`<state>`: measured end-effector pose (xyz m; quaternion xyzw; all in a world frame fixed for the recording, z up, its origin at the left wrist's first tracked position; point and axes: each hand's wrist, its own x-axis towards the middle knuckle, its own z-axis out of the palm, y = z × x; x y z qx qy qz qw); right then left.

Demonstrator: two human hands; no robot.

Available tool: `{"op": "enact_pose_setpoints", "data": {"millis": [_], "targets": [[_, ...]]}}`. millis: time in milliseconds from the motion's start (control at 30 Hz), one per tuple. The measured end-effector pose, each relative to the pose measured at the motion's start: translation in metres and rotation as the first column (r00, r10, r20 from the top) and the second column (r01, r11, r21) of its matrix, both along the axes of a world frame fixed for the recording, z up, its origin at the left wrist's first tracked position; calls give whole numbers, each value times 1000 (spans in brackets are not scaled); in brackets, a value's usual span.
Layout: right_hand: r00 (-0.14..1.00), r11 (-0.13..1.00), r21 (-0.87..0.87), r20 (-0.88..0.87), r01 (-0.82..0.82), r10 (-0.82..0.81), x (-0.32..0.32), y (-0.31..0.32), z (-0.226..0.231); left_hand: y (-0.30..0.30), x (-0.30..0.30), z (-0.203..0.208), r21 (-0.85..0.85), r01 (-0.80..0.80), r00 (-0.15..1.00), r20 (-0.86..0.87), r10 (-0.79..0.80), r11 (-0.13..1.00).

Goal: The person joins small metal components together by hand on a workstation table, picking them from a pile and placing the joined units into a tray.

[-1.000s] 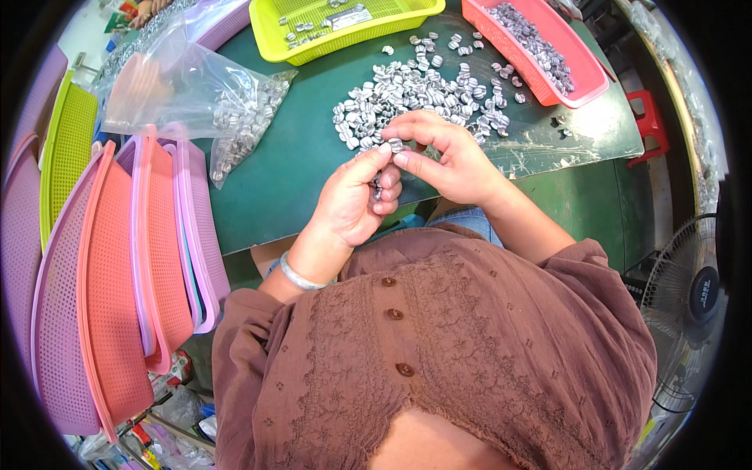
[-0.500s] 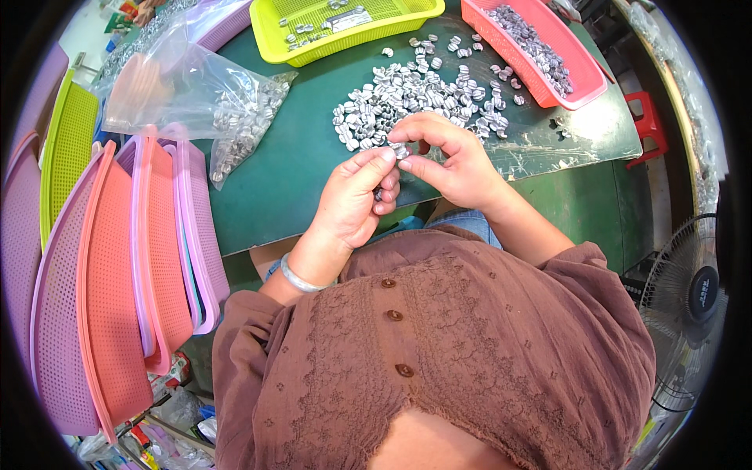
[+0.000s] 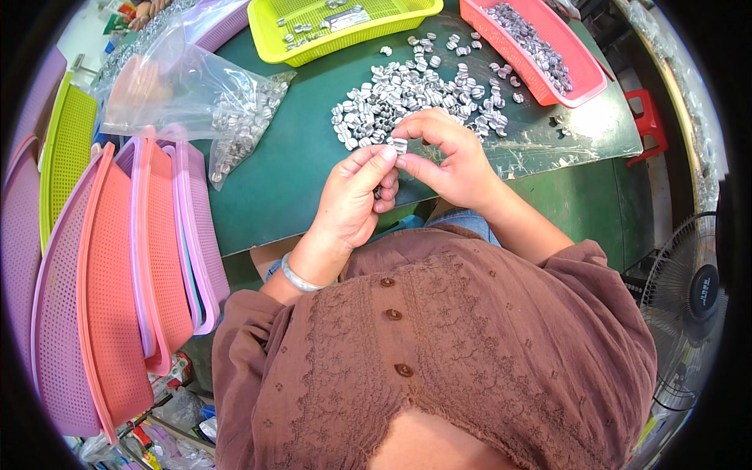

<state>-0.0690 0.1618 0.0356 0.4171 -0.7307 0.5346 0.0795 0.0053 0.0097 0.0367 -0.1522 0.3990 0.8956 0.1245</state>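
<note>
Closely, the left hand (image 3: pixel 352 196) is keeping a narrow grip at a small silver piece (image 3: pixel 400 146), and the right hand (image 3: pixel 454 160) is pinching the same piece from the other side. The two are meeting above the near edge of the green worktop (image 3: pixel 258 202). Another bit of silver is showing in the curl of the left hand, mostly hidden. Just beyond, a loose pile (image 3: pixel 407 92) of similar pieces is spreading over the middle of the worktop, with a few strays lying toward the right edge. Near the right-hand near corner the surface is shining brightly, and pale scratches are running along that stretch of the near edge.

Toward the far side, a yellow-green basket (image 3: pixel 270 48) is holding some pieces and a pale slip (image 3: pixel 348 17) whose print is too small to read. By the right edge, a coral-pink basket (image 3: pixel 505 51) is holding many more. At the left edge a clear bag (image 3: pixel 188 86) is lying partly filled with pieces, and perforated baskets (image 3: pixel 117 313) are standing on end beside it. Past the right edge, a red stool (image 3: pixel 648 125) is standing; closer in, a fan (image 3: pixel 705 294) is bearing pale lettering on its dark hub.
</note>
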Motion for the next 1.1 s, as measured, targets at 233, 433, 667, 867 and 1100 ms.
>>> {"op": "enact_pose_setpoints", "data": {"millis": [233,433,667,867,1100], "targets": [[976,999,-4,214,-46,46,2,1,1,0,0,-2,25,1,1000,21,-2,1000],[975,999,1,217,-46,44,2,0,0,-2,-1,-2,50,9,999,34,-11,999],[985,999,37,175,-3,-3,-5,8,4,-1,-3,-3,10,36,999,35,-37,999],[749,780,12,-289,626,-597,-80,69,37,-11,-1,-2,-397,-58,998,-45,44,916],[804,840,189,-453,509,-386,-88,66,25,-10,-7,-24,-892,-386,899,-421,-123,235]]}}
